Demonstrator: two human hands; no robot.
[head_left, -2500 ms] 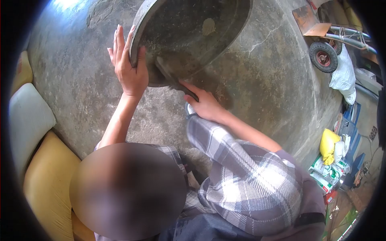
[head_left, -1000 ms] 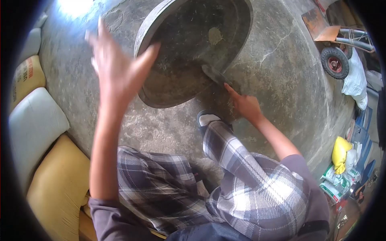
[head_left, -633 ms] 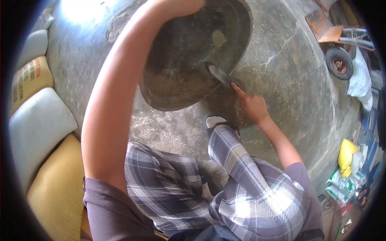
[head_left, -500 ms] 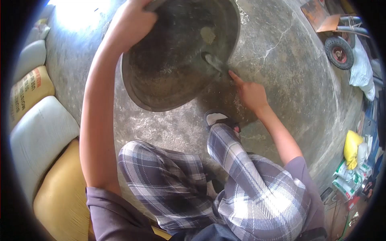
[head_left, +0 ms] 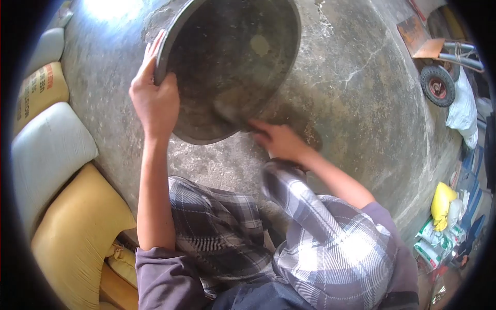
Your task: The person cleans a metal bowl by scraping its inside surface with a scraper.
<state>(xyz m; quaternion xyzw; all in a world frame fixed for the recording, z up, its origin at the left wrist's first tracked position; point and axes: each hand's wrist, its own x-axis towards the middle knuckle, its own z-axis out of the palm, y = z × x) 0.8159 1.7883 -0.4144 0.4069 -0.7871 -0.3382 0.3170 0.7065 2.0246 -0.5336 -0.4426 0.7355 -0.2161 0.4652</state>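
Note:
A large dark round basin (head_left: 222, 57) is tilted over the floor in front of me, its inside towards me. My left hand (head_left: 155, 101) is closed on its rim at the left, thumb inside and fingers around the outer side. My right hand (head_left: 276, 138) is at the lower right edge of the basin, forefinger stretched along a blurred greyish thing (head_left: 231, 111) against the inner wall. I cannot tell what this thing is. A pale round patch (head_left: 260, 45) shows on the inside of the basin.
Stuffed sacks, one white (head_left: 59, 139) and one yellow (head_left: 82, 222), line the left side. A hand cart with a black wheel (head_left: 437, 86) stands at the right, near a white sack (head_left: 462, 116). A yellow bag (head_left: 442, 204) lies below it among packets.
The basin has turned, and my left hand has come down along its left side. My right hand has moved left with the greyish thing, along the basin's lower inner wall.

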